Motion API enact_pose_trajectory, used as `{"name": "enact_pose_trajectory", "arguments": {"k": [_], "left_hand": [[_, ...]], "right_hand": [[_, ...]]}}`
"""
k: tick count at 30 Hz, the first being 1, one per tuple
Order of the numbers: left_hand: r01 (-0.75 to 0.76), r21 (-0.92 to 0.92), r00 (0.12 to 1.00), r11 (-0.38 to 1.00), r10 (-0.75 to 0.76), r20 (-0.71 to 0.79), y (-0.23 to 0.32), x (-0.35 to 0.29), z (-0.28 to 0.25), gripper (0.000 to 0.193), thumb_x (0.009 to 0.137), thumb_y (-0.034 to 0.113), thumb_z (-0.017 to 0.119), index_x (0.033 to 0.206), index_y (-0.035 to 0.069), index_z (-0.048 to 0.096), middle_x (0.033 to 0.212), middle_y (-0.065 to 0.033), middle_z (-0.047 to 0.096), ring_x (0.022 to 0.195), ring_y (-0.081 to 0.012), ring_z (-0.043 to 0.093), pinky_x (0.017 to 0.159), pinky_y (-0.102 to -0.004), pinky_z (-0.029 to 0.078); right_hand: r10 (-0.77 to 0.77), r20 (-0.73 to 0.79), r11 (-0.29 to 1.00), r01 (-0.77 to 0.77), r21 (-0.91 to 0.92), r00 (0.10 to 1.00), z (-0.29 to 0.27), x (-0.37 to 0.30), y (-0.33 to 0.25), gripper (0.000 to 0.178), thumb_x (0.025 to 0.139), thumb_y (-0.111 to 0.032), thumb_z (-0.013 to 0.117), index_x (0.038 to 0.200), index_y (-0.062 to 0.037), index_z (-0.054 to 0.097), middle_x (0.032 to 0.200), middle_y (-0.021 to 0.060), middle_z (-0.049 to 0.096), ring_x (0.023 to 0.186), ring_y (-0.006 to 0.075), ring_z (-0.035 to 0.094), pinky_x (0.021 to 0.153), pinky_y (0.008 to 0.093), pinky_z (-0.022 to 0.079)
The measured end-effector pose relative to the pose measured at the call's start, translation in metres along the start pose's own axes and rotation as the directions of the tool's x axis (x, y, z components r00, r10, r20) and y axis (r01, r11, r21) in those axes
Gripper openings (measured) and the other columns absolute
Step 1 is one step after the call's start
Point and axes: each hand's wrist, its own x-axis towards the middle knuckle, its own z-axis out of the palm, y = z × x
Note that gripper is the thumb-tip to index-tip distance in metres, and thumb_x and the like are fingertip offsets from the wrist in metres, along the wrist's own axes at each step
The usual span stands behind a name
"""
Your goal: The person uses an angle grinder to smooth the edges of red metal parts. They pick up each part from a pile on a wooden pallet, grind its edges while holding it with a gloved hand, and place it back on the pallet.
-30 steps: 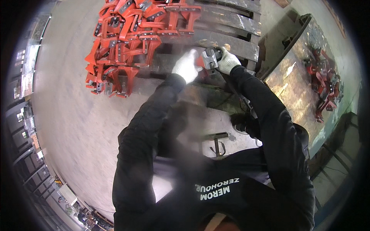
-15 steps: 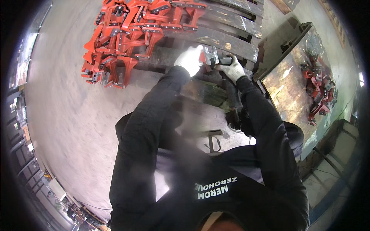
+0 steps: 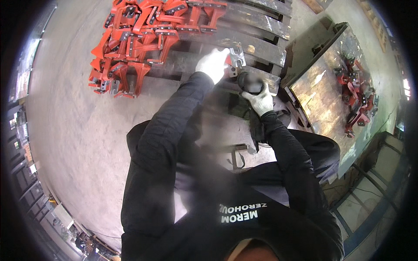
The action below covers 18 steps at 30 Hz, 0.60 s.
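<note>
My white-gloved left hand (image 3: 212, 65) is closed on a bracket (image 3: 237, 56) that has a bare metal, channel-shaped end and a bit of red by the fingers. The glare on the glove hides the finger detail. Just right of the bracket, my gloved right hand (image 3: 262, 102) grips a dark power tool (image 3: 250, 81), its rounded body seen nearly end-on. The tool's front end points toward the bracket; whether they touch I cannot tell. Both hands are over the near edge of a dark wooden pallet (image 3: 248, 42).
Red metal brackets (image 3: 143, 41) are heaped on the pallet's left side. To the right, a worn board-topped table (image 3: 313, 91) holds more red parts (image 3: 358, 98). A black strap-like item (image 3: 237, 156) lies on the floor between my legs.
My right hand has moved toward me, swinging the power tool from lying sideways beside the bracket to nearly end-on. The left hand and bracket have barely shifted.
</note>
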Motion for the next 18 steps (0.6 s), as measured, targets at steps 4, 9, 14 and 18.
{"name": "enact_pose_trajectory", "arguments": {"k": [4,9,14,18], "left_hand": [[0.017,0.039,1.0,0.999,-0.017,0.003,-0.006,0.0,0.005,0.05,0.091,0.023,0.064,0.139,0.012,0.052,0.124,-0.0263,0.061,0.106,-0.0441,0.064,0.091,-0.0502,0.054],[0.022,0.045,1.0,0.999,-0.022,-0.005,-0.005,-0.002,0.005,0.05,0.092,0.024,0.064,0.139,0.013,0.052,0.126,-0.0268,0.061,0.107,-0.0442,0.064,0.091,-0.0503,0.054],[0.005,0.051,1.0,0.999,-0.004,-0.013,-0.01,0.002,0.011,0.051,0.092,0.024,0.063,0.14,0.012,0.051,0.131,-0.0275,0.059,0.112,-0.0443,0.063,0.095,-0.0499,0.052],[0.061,0.0,0.995,0.998,-0.06,0.086,-0.001,0.002,-0.001,0.054,0.092,0.025,0.064,0.142,0.011,0.049,0.135,-0.0278,0.058,0.118,-0.0439,0.061,0.099,-0.049,0.051]], "right_hand": [[-0.181,0.007,0.935,0.174,-0.31,0.983,0.025,0.013,0.035,0.079,0.079,-0.03,0.075,0.15,-0.0198,0.042,0.109,0.0109,0.075,0.104,0.0295,0.071,0.093,0.0392,0.054],[-0.204,0.102,0.914,0.227,-0.337,0.974,0.036,0.005,0.031,0.078,0.082,-0.034,0.074,0.151,-0.0187,0.041,0.108,0.0078,0.075,0.104,0.0303,0.071,0.092,0.0408,0.054],[-0.178,0.067,0.963,0.188,-0.193,0.982,0.041,0.027,0.065,0.09,0.077,-0.028,0.083,0.153,-0.0143,0.037,0.125,0.0121,0.068,0.115,0.0277,0.065,0.1,0.0375,0.05],[-0.204,-0.052,0.95,0.185,-0.251,0.977,0.032,0.039,0.076,0.082,0.077,-0.031,0.078,0.15,-0.0191,0.042,0.121,0.0135,0.07,0.11,0.0323,0.067,0.096,0.0416,0.051]]}}
